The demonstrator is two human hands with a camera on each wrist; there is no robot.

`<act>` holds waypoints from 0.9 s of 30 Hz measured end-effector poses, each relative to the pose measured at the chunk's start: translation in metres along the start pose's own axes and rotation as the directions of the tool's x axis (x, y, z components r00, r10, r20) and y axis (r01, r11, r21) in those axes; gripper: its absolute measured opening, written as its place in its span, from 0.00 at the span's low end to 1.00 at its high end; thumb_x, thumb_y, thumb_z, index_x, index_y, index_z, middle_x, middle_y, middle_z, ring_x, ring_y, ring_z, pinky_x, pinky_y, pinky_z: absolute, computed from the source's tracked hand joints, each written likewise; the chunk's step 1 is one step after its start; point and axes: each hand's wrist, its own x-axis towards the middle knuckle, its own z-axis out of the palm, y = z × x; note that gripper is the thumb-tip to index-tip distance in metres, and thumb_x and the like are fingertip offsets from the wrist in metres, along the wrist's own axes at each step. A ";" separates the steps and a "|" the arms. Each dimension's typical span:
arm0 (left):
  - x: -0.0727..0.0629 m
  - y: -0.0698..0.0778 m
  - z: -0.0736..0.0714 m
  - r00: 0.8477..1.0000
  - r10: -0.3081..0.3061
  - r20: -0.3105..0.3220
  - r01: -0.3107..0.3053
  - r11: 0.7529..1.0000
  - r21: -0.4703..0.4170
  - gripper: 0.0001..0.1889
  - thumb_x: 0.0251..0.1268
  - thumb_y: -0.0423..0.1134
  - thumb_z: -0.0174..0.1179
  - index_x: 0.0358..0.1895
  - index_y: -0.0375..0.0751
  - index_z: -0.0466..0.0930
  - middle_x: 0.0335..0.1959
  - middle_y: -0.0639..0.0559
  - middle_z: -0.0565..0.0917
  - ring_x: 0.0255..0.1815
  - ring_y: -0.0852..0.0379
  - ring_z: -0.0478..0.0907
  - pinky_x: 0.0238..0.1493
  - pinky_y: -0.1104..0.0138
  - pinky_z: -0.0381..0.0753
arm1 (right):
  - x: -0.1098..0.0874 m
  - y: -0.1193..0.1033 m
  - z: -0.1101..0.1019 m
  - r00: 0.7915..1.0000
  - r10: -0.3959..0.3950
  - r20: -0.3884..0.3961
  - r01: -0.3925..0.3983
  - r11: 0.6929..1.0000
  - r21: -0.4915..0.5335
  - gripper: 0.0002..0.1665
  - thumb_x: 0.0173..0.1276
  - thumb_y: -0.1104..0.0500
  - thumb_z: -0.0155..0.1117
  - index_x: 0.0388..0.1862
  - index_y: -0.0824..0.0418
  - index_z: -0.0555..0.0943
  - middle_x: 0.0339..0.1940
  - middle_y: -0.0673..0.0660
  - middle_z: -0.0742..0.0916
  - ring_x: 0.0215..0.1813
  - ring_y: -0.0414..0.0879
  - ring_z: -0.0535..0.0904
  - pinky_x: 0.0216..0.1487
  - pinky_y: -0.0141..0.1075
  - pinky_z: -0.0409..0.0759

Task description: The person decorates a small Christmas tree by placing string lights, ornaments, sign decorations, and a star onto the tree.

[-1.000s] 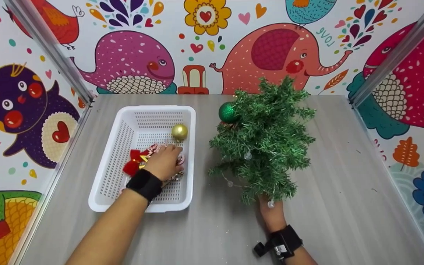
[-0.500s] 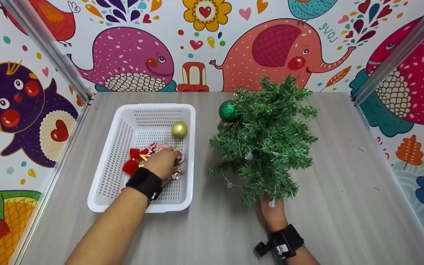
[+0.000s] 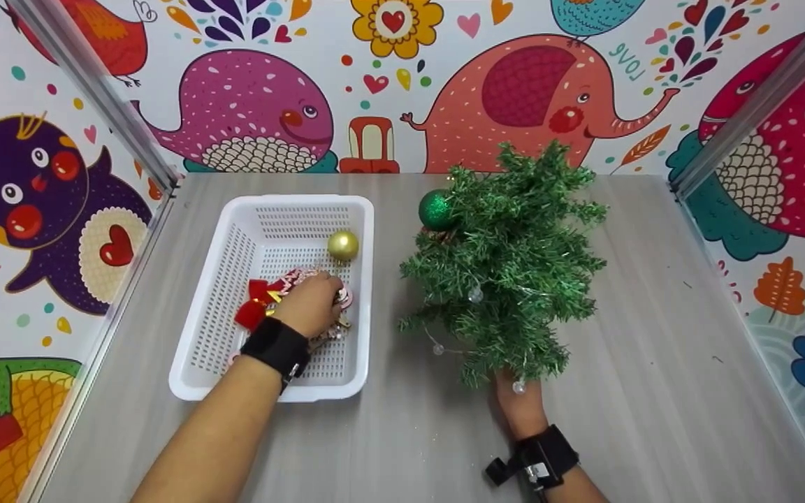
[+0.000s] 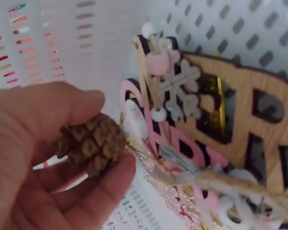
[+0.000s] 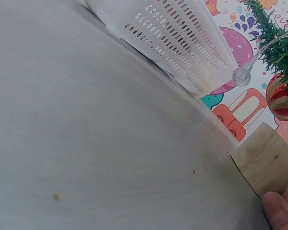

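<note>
My left hand [image 3: 310, 305] is down inside the white basket [image 3: 196, 335]. In the left wrist view its thumb and fingers pinch a brown pine cone [image 4: 96, 143]. Beside the cone lie a wooden cut-out sign [image 4: 240, 91], a snowflake ornament [image 4: 181, 88] and pink beaded pieces. My right hand [image 3: 518, 405] reaches under the small artificial Christmas tree [image 3: 507, 258], partly hidden by its branches. The right wrist view has its fingertips [image 5: 277, 211] against the tree's wooden base [image 5: 266, 160]; the rest of that hand is out of this view.
A gold ball [image 3: 343, 246] and red velvet bows [image 3: 251, 314] lie in the basket. On the tree hang a green glitter ball [image 3: 436, 209], a red and gold striped ball [image 5: 282, 98] and clear light beads [image 3: 438, 349]. Printed panels [image 3: 256, 105] wall the grey table [image 3: 402, 433].
The left hand's fingers have drawn together slightly within the basket over the last second. My right hand and the tree stay in place; the head view shifts slightly.
</note>
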 end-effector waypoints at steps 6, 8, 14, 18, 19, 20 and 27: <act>-0.003 0.006 -0.011 0.996 -0.006 -0.094 0.001 0.998 -0.061 0.16 0.67 0.30 0.65 0.56 0.30 0.83 0.51 0.36 0.85 0.55 0.38 0.82 0.63 0.47 0.81 | -0.001 0.003 -0.009 0.981 0.177 0.085 -0.187 0.974 0.128 0.22 0.74 0.68 0.62 0.63 0.76 0.75 0.61 0.69 0.84 0.63 0.48 0.80 0.63 0.31 0.77; -0.006 0.010 -0.016 0.990 -0.013 -0.141 0.000 0.995 -0.096 0.20 0.68 0.31 0.66 0.61 0.30 0.81 0.56 0.35 0.84 0.60 0.38 0.81 0.68 0.47 0.78 | -0.001 0.005 -0.015 0.956 0.247 0.161 -0.279 0.934 0.224 0.19 0.76 0.66 0.61 0.61 0.75 0.77 0.58 0.68 0.85 0.57 0.41 0.82 0.59 0.28 0.77; -0.028 0.029 -0.031 0.950 -0.040 -0.309 -0.039 0.969 -0.244 0.25 0.67 0.36 0.70 0.66 0.35 0.80 0.63 0.38 0.83 0.66 0.40 0.80 0.72 0.49 0.76 | -0.005 0.003 -0.038 0.847 0.255 0.466 -0.423 0.854 0.303 0.11 0.80 0.65 0.55 0.49 0.72 0.81 0.42 0.61 0.87 0.41 0.40 0.83 0.45 0.32 0.81; -0.043 0.048 -0.039 0.913 -0.052 -0.404 -0.109 0.924 -0.367 0.24 0.65 0.38 0.72 0.64 0.38 0.82 0.61 0.41 0.84 0.62 0.44 0.82 0.68 0.52 0.80 | -0.015 -0.006 -0.056 0.773 0.066 0.632 -0.223 0.959 0.173 0.17 0.82 0.58 0.56 0.59 0.68 0.81 0.38 0.56 0.87 0.36 0.37 0.80 0.39 0.30 0.77; -0.047 0.054 -0.042 0.908 -0.055 -0.416 -0.130 0.906 -0.404 0.24 0.65 0.38 0.73 0.63 0.38 0.83 0.61 0.42 0.84 0.62 0.45 0.82 0.67 0.53 0.81 | -0.018 -0.010 -0.061 0.743 0.019 0.669 -0.168 0.973 0.160 0.20 0.82 0.56 0.55 0.63 0.67 0.80 0.39 0.55 0.87 0.36 0.37 0.80 0.39 0.30 0.77; -0.051 0.059 -0.045 0.906 -0.059 -0.419 -0.149 0.883 -0.446 0.24 0.64 0.38 0.73 0.63 0.39 0.83 0.62 0.44 0.84 0.63 0.47 0.82 0.67 0.54 0.81 | -0.021 -0.016 -0.066 0.712 -0.026 0.702 -0.119 0.980 0.157 0.23 0.83 0.53 0.55 0.66 0.65 0.79 0.40 0.55 0.87 0.37 0.36 0.81 0.39 0.30 0.77; -0.077 0.097 -0.058 0.961 -0.035 -0.275 -0.219 0.510 -0.832 0.24 0.67 0.33 0.69 0.65 0.41 0.80 0.60 0.46 0.83 0.57 0.50 0.83 0.58 0.62 0.86 | -0.024 -0.075 -0.096 0.585 -0.327 0.742 -0.061 0.895 0.443 0.21 0.85 0.59 0.50 0.71 0.58 0.76 0.57 0.59 0.86 0.57 0.44 0.84 0.56 0.35 0.81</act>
